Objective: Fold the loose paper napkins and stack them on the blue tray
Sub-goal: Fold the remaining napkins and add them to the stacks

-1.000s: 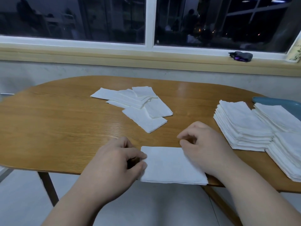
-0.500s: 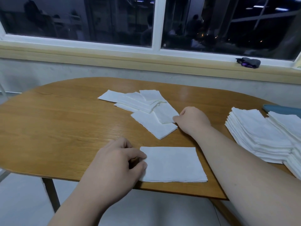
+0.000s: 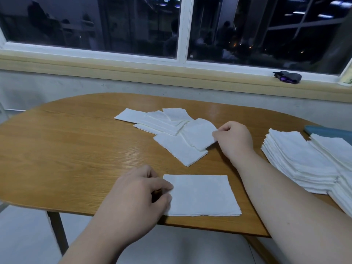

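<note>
A loose napkin (image 3: pixel 200 134) on the scattered pile (image 3: pixel 162 122) is pinched at its right edge by the right hand (image 3: pixel 234 138), the left hand (image 3: pixel 137 195) pinches a folded napkin (image 3: pixel 202 195) at the desk's (image 3: pixel 66 149) near edge, and folded stacks (image 3: pixel 297 159) reach the blue tray (image 3: pixel 327 131).

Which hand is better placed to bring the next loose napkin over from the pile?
Right. The right hand pinches the edge of a loose napkin on the pile; the left hand is away from it, holding the left edge of the front napkin.
</note>
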`<state>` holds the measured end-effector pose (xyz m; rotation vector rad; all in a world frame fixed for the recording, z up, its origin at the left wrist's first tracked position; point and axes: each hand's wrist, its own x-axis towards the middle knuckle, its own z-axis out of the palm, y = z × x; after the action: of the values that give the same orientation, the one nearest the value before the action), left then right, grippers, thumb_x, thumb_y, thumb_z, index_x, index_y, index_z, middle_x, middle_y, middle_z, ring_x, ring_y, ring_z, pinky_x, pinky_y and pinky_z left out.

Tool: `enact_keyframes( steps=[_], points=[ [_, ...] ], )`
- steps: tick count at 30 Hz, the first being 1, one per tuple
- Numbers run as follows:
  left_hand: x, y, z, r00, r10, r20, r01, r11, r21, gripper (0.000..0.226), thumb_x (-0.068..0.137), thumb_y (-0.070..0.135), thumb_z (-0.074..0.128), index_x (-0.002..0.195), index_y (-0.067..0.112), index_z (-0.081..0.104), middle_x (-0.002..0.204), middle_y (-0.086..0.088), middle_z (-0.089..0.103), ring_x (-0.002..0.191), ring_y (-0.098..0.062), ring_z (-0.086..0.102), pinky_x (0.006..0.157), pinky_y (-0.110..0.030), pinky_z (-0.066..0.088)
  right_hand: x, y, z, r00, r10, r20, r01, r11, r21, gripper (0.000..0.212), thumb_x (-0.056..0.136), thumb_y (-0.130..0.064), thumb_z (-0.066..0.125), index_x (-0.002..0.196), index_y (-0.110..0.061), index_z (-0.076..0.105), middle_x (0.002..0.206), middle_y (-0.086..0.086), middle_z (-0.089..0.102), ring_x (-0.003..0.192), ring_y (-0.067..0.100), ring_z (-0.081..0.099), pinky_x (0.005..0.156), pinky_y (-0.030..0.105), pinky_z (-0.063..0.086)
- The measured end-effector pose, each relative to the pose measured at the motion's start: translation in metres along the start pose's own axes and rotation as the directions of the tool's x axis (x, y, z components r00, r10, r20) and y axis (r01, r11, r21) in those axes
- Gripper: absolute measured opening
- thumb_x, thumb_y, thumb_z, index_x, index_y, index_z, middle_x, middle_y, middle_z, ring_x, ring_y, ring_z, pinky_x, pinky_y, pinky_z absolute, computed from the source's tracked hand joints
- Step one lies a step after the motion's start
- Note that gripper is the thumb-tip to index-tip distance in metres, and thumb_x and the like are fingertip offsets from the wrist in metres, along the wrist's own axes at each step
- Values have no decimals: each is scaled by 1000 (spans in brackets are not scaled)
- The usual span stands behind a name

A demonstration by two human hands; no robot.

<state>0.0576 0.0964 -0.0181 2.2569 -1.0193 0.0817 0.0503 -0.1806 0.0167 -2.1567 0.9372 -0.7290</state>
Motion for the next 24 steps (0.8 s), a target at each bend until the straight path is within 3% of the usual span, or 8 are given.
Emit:
enact_keyframes(
  steps=[4, 12, 16, 19, 21, 24],
  points=[
    [0, 2, -1, 1000, 13, 25, -12, 1000, -20, 14, 86, 42, 65, 97, 50, 71, 95, 22, 54, 101, 2, 49, 86, -18, 40, -16, -3, -27, 998, -22, -64, 30, 991, 133, 11, 81, -16, 58, 84, -26, 60, 85, -6, 68, 78, 19, 68, 72, 48, 59],
    [-2, 17, 8, 985, 100, 138, -87, 991, -100, 19, 88, 39, 65, 101, 53, 68, 106, 24, 50, 100, 0, 52, 85, -20, 43, -80, 9, -85, 997, -73, -40, 77, 990, 122, 27, 93, -12, 56, 93, -38, 63, 86, -20, 71, 77, 5, 68, 69, 41, 61],
    [-1, 20, 10, 998, 33, 51, -24, 984, -174, 13, 90, 38, 62, 94, 45, 71, 102, 22, 55, 94, 1, 56, 76, -18, 43, -107, 2, -107, 992, -78, 101, 36, 930, 366, 34, 93, 0, 56, 100, -31, 67, 88, -15, 75, 76, 11, 72, 54, 26, 53],
    [-2, 25, 3, 998, -7, -60, -14, 942, -334, 20, 92, 55, 51, 107, 47, 62, 102, 22, 60, 97, -1, 57, 76, -14, 39, -117, 3, -114, 972, -60, 229, -58, 877, 477, 36, 92, 7, 55, 104, -24, 68, 92, -4, 77, 76, 21, 73, 52, 29, 48],
    [-4, 31, 0, 999, -40, -36, 19, 893, -450, 34, 89, 61, 44, 122, 55, 49, 104, 25, 61, 95, -2, 59, 75, -8, 39, -120, 7, -112, 951, -60, 304, -107, 859, 501, 36, 91, 11, 54, 106, -19, 68, 92, 2, 77, 70, 25, 67, 48, 28, 42],
    [-5, 40, 2, 998, -34, 44, 52, 851, -523, 48, 88, 49, 51, 130, 63, 35, 97, 17, 65, 78, -4, 59, 70, -7, 40, -122, 16, -105, 911, -35, 411, -191, 848, 495, 36, 90, 14, 52, 108, -13, 67, 92, 8, 77, 68, 26, 62, 44, 26, 39]
  ],
)
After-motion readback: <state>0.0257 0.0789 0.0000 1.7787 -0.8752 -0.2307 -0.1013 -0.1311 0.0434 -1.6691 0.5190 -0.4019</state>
